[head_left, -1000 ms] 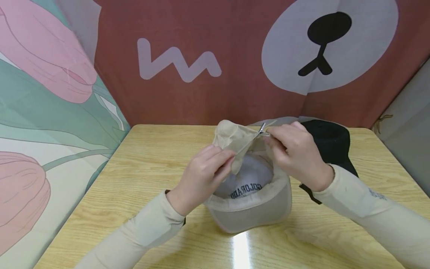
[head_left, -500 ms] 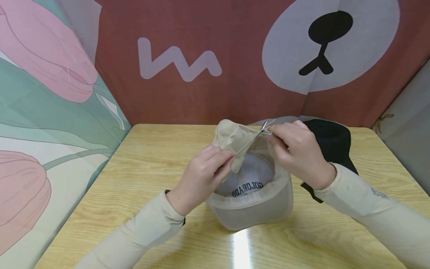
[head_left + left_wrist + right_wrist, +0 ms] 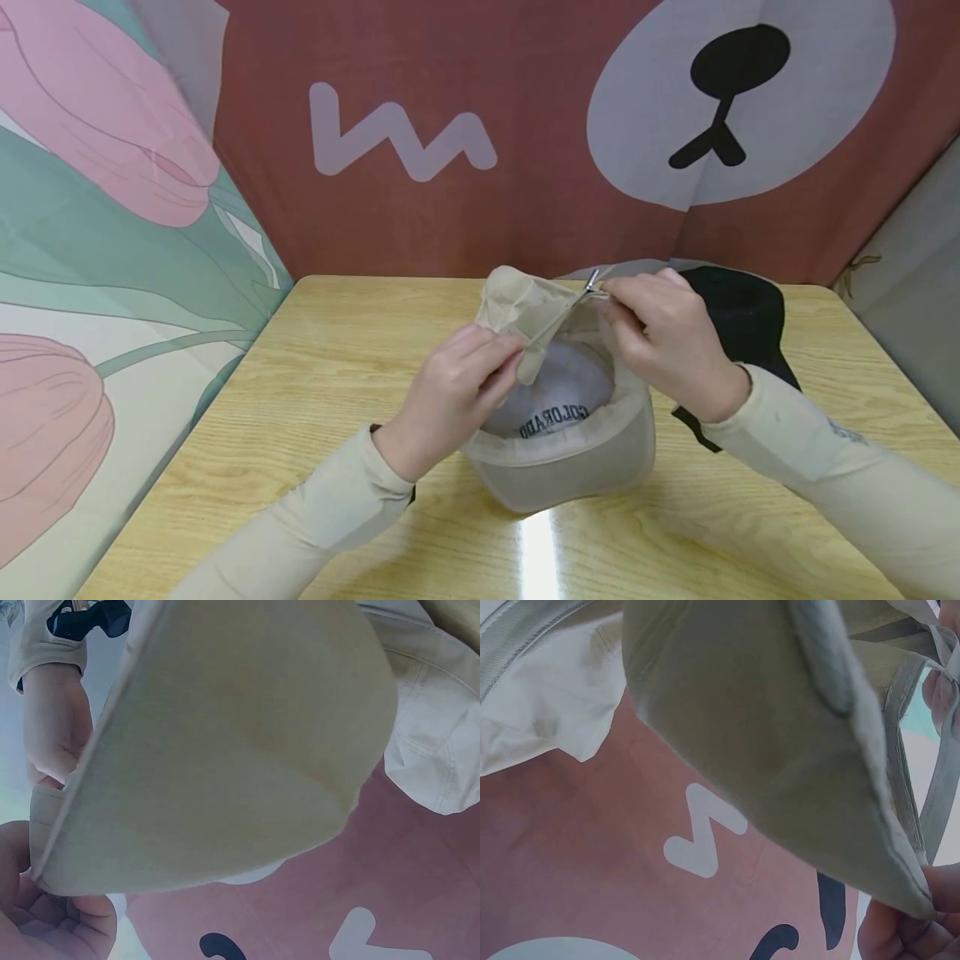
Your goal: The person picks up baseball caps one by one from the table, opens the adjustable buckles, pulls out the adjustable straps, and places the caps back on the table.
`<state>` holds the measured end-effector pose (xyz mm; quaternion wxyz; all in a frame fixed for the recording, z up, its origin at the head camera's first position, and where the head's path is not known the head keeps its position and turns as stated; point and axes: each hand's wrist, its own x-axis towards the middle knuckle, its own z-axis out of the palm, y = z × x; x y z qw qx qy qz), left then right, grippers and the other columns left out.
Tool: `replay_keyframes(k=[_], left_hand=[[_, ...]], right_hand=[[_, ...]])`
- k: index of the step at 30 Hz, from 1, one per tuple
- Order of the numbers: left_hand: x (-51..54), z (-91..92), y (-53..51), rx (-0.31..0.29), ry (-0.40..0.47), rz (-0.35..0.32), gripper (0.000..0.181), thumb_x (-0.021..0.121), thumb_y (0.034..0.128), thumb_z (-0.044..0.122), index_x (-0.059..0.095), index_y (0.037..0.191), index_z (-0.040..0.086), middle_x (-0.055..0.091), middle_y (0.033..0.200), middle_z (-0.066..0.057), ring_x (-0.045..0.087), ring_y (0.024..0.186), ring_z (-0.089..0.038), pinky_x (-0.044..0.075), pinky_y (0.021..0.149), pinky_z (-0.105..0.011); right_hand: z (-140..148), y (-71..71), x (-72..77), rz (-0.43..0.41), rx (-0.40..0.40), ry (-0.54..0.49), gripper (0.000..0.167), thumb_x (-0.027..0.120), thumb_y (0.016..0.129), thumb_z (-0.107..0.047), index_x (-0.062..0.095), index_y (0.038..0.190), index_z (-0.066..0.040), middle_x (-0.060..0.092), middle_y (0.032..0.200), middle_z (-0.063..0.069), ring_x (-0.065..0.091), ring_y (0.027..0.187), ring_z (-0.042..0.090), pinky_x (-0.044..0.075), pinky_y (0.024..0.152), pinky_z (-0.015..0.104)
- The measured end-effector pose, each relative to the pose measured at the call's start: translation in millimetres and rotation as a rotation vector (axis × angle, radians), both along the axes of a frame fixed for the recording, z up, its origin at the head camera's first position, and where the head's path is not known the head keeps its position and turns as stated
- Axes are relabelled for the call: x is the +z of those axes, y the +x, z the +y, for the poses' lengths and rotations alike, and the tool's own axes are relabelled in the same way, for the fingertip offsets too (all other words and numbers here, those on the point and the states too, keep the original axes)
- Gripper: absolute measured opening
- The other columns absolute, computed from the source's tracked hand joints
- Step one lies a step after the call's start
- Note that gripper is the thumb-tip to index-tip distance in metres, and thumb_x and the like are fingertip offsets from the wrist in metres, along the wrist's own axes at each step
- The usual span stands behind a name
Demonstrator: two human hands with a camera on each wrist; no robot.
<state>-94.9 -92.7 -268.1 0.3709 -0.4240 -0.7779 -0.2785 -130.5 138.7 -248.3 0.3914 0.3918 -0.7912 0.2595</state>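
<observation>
In the head view a beige cap (image 3: pixel 570 479) is tipped so its hollow inside and brim face the person. Reversed "COLORADO" lettering (image 3: pixel 555 421) shows inside the crown. My left hand (image 3: pixel 453 387) pinches the cap's fabric at the left of its rear opening. On the other side my right hand (image 3: pixel 667 333) pinches the cap's back edge close to a small metal buckle (image 3: pixel 591 282). A thin strap (image 3: pixel 558 317) stretches between the two hands. Both wrist views are mostly filled by cap fabric (image 3: pixel 225 750), with fingers (image 3: pixel 900 934) gripping a corner in the right wrist view.
A black hat (image 3: pixel 738 312) lies behind the right hand, partly hidden by it. Everything stands on a wood-grain table (image 3: pixel 315 375). A brown cloth backdrop (image 3: pixel 450 217) with a bear face hangs behind, and a flower-printed cloth (image 3: pixel 150 275) hangs at left.
The right hand, the buckle and the cap have shifted very slightly right and the brim has risen a little. Both hands keep the same pinch on the cap.
</observation>
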Motion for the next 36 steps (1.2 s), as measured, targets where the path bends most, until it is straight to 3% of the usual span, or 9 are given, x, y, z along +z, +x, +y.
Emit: replay_keyframes(k=[11,20,36], left_hand=[[0.3,0.1,0.4,-0.003,-0.001,-0.001,0.013,0.068,0.0809,-0.01,0.069,0.092,-0.004,0.063,0.076,-0.006,0.055,0.069,-0.017,0.048,0.064,-0.025],[2.0,-0.6,3.9,-0.013,0.007,-0.02,0.014,0.069,0.0793,-0.011,0.07,0.092,-0.005,0.063,0.076,-0.007,0.054,0.067,-0.018,0.046,0.06,-0.024],[3.0,0.0,4.8,-0.014,0.011,-0.016,0.012,0.069,0.0795,-0.01,0.07,0.091,-0.005,0.062,0.075,-0.007,0.054,0.067,-0.018,0.046,0.059,-0.025]], right_hand=[[0.2,0.3,0.4,-0.002,0.004,0.0,0.011,0.067,0.079,0.013,0.063,0.077,0.003,0.057,0.063,0.009,0.047,0.054,0.017,0.03,0.058,0.031],[2.3,-0.4,2.1,-0.02,-0.01,-0.005,0.029,0.064,0.081,0.012,0.049,0.065,-0.006,0.032,0.055,-0.003,0.034,0.05,0.011,0.024,0.06,0.028],[3.7,-1.0,2.7,-0.024,-0.025,-0.012,0.026,0.065,0.081,0.012,0.052,0.066,-0.004,0.035,0.054,-0.002,0.036,0.049,0.011,0.025,0.059,0.028]])
